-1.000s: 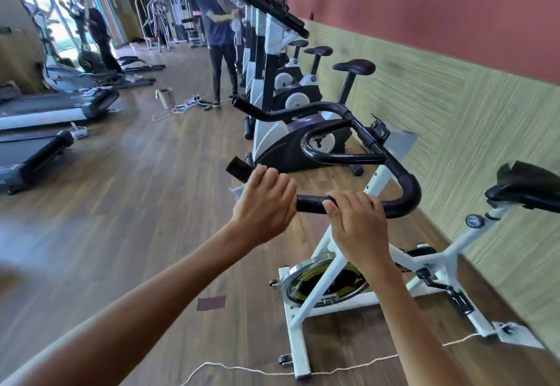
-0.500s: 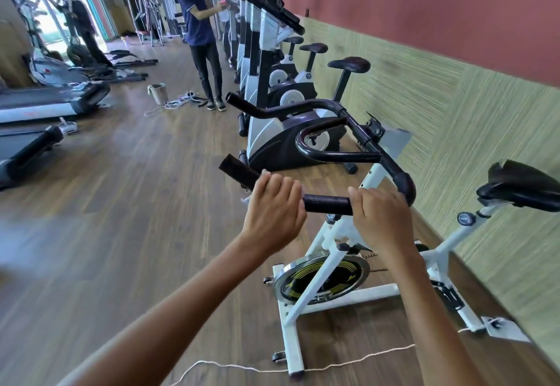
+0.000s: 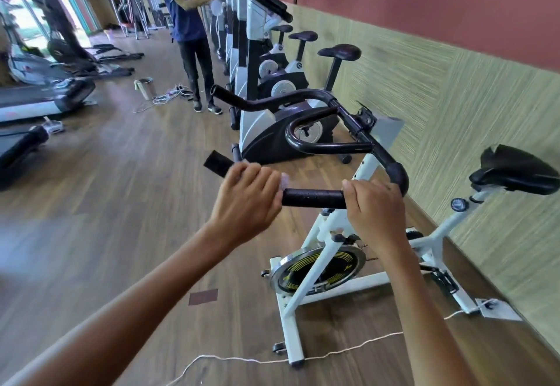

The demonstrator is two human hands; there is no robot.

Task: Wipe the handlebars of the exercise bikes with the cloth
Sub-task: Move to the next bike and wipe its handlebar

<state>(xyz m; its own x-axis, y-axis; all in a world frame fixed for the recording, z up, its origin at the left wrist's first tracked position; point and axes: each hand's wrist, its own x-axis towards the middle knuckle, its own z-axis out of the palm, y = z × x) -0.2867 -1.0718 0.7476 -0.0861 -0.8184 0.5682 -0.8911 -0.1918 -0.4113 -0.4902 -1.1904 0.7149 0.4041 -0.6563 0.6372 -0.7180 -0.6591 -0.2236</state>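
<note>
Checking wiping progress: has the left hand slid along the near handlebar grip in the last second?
Yes. The left hand has slid toward the right hand, away from the grip's free end, baring more of that end and shortening the bare grip between the hands.

Black foam-gripped handlebars (image 3: 313, 198) curved over the white exercise bike (image 3: 321, 252); a sliver of pale cloth (image 3: 285, 182) showed against the near bar, mostly hidden.

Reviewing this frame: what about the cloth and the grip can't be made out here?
- Cloth: head view, only a pale scrap shows beside the left hand; the fingers hide the rest.
- Handlebar under both palms: covered by the left hand and right hand.
- Left hand edges: motion-blurred.
- Forearms: cut off by the bottom edge.
</note>
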